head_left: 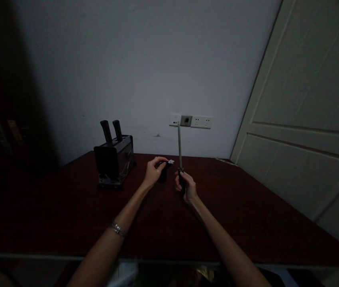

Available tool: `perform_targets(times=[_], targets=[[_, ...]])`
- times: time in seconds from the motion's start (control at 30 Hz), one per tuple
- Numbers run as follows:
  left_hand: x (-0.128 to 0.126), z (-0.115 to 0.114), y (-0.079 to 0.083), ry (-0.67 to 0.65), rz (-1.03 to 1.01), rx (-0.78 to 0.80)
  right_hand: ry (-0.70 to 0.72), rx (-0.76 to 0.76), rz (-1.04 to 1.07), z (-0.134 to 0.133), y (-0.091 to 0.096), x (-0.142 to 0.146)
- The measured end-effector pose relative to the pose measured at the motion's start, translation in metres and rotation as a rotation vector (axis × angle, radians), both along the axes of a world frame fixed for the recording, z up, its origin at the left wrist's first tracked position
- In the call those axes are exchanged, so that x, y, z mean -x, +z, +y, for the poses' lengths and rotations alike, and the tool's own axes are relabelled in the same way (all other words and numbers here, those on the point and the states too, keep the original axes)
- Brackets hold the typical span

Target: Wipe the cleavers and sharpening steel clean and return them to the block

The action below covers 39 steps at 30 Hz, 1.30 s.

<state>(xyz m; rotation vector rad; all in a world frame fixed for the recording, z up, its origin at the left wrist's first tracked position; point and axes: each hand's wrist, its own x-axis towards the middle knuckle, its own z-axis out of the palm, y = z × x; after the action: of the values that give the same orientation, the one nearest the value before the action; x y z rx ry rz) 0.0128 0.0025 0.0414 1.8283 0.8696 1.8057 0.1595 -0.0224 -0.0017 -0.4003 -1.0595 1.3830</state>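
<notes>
Near edge first: dark red tabletop (163, 231), pale strip along its front lip. Both bare forearms reach in over it, silver bracelet (117, 229) round the left one.

Right hand (187, 187): fingers wrapped round the black handle (182, 185) of a slim metal rod (180, 147). Rod is near upright, tip up, held above the table.

Left hand (154, 171): thumb and fingers pinched together on a small black piece (164, 171) with a whitish end (171, 162) pointing toward the rod. Whitish end and rod are near each other, visible gap between. (Too dark to say what the black piece is, or whether its lower part meets the table.)

Left of the left hand, well apart from it: a black and shiny box-shaped block (108, 163) standing on the table. Two black handles (106, 130) stick up out of its top, side by side, slightly tilted.

Behind the table: pale wall (145, 79), some dark scuffs low down. On it, a row of outlet plates (201, 122), one of them grey; the rod tip overlaps the leftmost in this view. White panelled door (303, 79) at right.
</notes>
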Motion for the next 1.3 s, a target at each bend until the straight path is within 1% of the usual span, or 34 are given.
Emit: perform_targets(times=[0.13, 0.23, 0.43, 0.6, 0.73, 0.87, 1.1, 1.3], targets=[[-0.001, -0.003, 0.000, 0.045, 0.002, -0.028, -0.041, 0.026, -0.004, 0.004, -0.001, 0.001], [-0.007, -0.009, 0.000, 0.065, 0.035, -0.088, -0.069, 0.040, -0.020, 0.005, -0.002, 0.001], [-0.018, -0.022, -0.001, 0.074, 0.228, -0.244, -0.094, 0.014, -0.053, 0.006, -0.002, 0.005], [-0.018, -0.025, -0.001, 0.104, 0.359, -0.286, -0.104, -0.004, -0.051, 0.009, -0.005, 0.005], [-0.017, -0.023, -0.003, 0.079, 0.354, -0.262, -0.093, 0.003, -0.031, 0.008, -0.007, 0.004], [-0.015, -0.019, -0.004, 0.046, 0.318, -0.218, -0.052, 0.017, -0.012, 0.004, -0.007, 0.004], [-0.010, -0.016, -0.001, -0.032, 0.320, -0.148, -0.008, 0.051, -0.003, 0.002, -0.007, 0.000], [-0.007, -0.017, 0.001, -0.067, 0.336, -0.115, -0.002, 0.043, -0.004, 0.002, -0.008, 0.001]])
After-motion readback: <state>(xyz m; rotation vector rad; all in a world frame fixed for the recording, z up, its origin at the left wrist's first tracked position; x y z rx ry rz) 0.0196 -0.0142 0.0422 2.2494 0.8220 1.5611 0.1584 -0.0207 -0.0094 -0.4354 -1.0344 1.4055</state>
